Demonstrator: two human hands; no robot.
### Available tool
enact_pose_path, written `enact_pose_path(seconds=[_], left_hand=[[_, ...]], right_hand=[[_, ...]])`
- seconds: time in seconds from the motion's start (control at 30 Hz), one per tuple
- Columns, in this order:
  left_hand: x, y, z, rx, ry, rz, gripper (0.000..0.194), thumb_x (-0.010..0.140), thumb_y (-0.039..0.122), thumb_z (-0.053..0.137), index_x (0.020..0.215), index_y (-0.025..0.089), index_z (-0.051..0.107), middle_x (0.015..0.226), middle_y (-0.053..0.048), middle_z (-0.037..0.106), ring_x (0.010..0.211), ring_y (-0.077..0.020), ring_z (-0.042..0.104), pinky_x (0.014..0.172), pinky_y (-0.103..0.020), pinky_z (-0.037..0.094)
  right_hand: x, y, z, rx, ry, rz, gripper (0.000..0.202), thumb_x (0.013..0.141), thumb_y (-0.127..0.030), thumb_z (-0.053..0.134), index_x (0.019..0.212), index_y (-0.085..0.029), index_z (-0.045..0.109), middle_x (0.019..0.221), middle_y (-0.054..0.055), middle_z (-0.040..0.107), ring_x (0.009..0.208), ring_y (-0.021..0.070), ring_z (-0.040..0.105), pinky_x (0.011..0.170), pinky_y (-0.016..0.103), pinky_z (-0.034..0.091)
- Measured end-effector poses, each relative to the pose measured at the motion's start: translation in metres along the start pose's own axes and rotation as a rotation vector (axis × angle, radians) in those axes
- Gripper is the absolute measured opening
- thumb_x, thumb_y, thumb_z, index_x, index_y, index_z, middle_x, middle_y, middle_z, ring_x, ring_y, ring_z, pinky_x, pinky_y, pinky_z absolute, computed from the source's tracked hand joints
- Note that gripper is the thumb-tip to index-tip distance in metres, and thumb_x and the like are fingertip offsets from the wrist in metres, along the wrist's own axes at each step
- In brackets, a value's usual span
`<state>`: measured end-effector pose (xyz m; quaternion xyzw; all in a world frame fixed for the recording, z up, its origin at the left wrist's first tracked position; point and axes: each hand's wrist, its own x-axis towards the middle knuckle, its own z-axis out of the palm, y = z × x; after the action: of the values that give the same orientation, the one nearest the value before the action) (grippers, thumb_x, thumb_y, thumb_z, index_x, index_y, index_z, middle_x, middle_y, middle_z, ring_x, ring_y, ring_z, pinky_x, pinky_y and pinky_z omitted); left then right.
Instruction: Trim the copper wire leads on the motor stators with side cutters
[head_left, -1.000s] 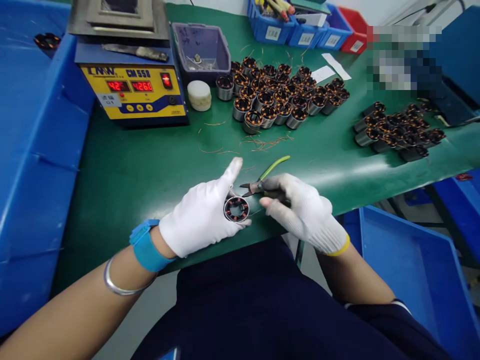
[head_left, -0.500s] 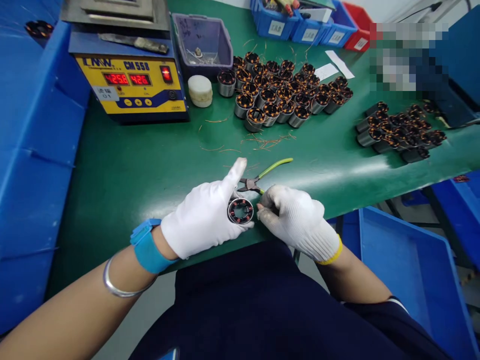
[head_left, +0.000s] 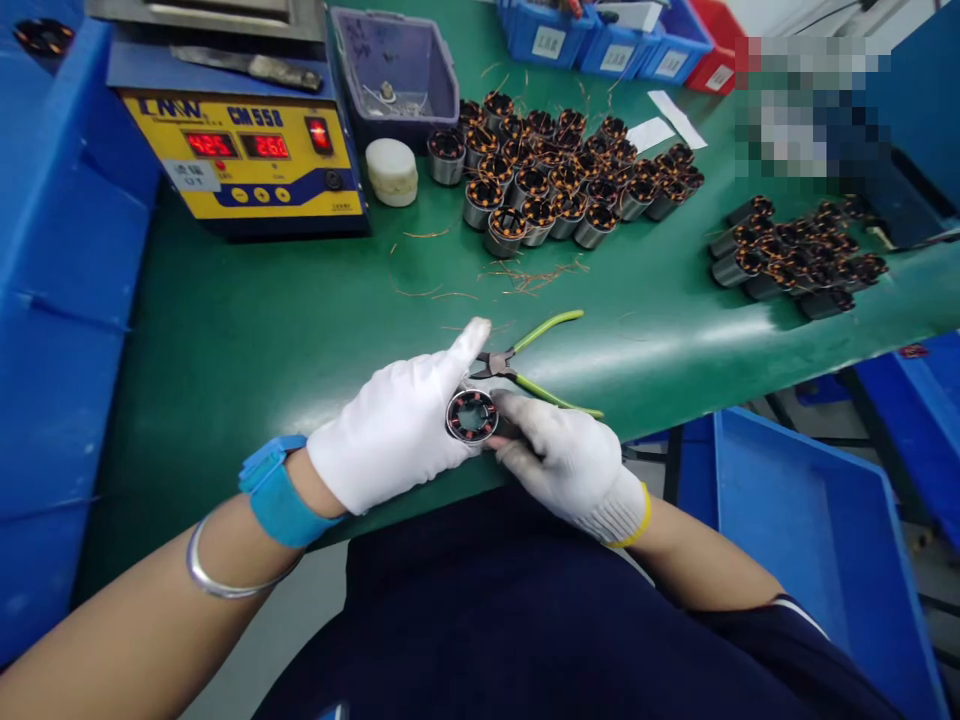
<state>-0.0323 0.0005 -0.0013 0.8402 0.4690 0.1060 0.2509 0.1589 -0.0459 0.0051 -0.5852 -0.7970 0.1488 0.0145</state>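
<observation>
My left hand [head_left: 409, 420], in a white glove, is closed around a motor stator [head_left: 448, 425], a metal ring with copper windings inside. The stator's open end faces up towards me. My right hand [head_left: 566, 455], in a knit glove with a yellow cuff, has its fingertips on the stator's right side, one above and one below, gripping it there. Just beyond both hands lie cutting pliers [head_left: 498, 364] with green handles, their jaws partly behind my left thumb. Loose copper wire clippings [head_left: 529, 278] are scattered farther up the green table.
A group of wound stators [head_left: 536, 185] stands at the back middle, another group [head_left: 795, 255] at the right. At the left is a yellow-fronted soldering unit [head_left: 247, 165], with a purple bin [head_left: 397, 110] and white round container [head_left: 391, 172] beside it. Blue crates [head_left: 810, 530] flank the table [head_left: 300, 300].
My right hand has moved left from beside the stator and now touches its side, uncovering the pliers' lower handle. My left hand still holds the stator; the view has shifted slightly.
</observation>
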Motion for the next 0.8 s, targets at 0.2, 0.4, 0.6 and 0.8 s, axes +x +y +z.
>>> enact_pose_path(seconds=[0.2,0.4,0.6,0.8], left_hand=[[-0.002,0.002,0.0,-0.002,0.052,0.033,0.095,0.074,0.048,0.073,0.153,0.016,0.032,0.117,-0.014,0.069,0.103,-0.0307,0.068,0.087,-0.041,0.054],[-0.007,0.008,0.005,-0.157,0.131,0.214,0.027,0.09,0.033,0.062,0.114,0.021,0.062,0.108,-0.007,0.069,0.098,-0.0209,0.065,0.086,-0.035,0.052],[-0.006,0.013,0.017,-0.117,0.199,0.249,0.01,0.084,0.019,0.056,0.093,0.018,0.06,0.095,-0.009,0.062,0.089,-0.0223,0.057,0.079,-0.039,0.052],[-0.006,0.015,0.027,-0.094,0.277,0.251,0.008,0.081,0.016,0.054,0.087,0.018,0.056,0.09,-0.008,0.057,0.083,-0.0221,0.053,0.073,-0.039,0.049]], right_hand=[[0.009,0.008,-0.009,0.069,-0.154,0.044,0.03,0.094,-0.04,0.049,0.101,-0.03,0.076,0.092,0.002,0.078,0.079,0.0219,0.072,0.059,0.028,0.043],[0.01,0.019,-0.013,0.356,-0.144,-0.017,0.022,0.09,-0.031,0.054,0.095,-0.024,0.075,0.088,0.002,0.076,0.078,0.0171,0.069,0.065,0.026,0.043],[0.009,0.032,-0.018,0.578,-0.162,-0.039,0.015,0.082,-0.018,0.06,0.087,-0.02,0.074,0.074,-0.003,0.07,0.064,0.0102,0.06,0.063,0.022,0.041],[0.006,0.046,-0.028,0.708,-0.179,-0.102,0.015,0.089,-0.022,0.055,0.089,-0.018,0.069,0.081,0.0,0.07,0.073,0.012,0.063,0.069,0.024,0.047]])
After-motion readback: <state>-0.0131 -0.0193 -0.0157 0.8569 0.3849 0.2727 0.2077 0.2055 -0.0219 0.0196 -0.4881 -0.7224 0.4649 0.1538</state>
